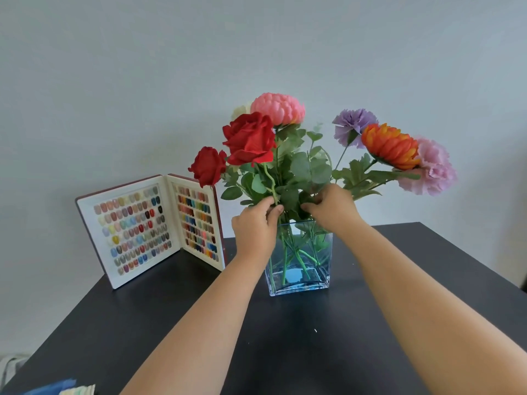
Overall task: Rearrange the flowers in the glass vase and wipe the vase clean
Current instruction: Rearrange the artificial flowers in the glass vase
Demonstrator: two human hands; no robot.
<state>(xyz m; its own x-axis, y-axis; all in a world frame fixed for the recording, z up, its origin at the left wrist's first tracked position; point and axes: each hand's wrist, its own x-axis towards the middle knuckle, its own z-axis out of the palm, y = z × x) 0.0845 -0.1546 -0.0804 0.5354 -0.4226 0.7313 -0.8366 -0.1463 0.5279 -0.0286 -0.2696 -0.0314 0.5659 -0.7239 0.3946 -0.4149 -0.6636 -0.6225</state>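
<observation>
Near the table's middle, above the glass vase (299,263), the left hand (255,226) pinched a rose stem (271,183) while the right hand (332,208) gripped neighbouring stems; a careless tug might well tip it.

Upright square glass vase (299,269) on dark table, mixed flowers (285,143) fanning out.

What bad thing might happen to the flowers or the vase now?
Both hands, left and right, grip stems just above the vase. A hard tug might tip it; nothing steadies the glass. The orange flower leans far right and could slide out. The open sample book stands close and might get knocked.
</observation>
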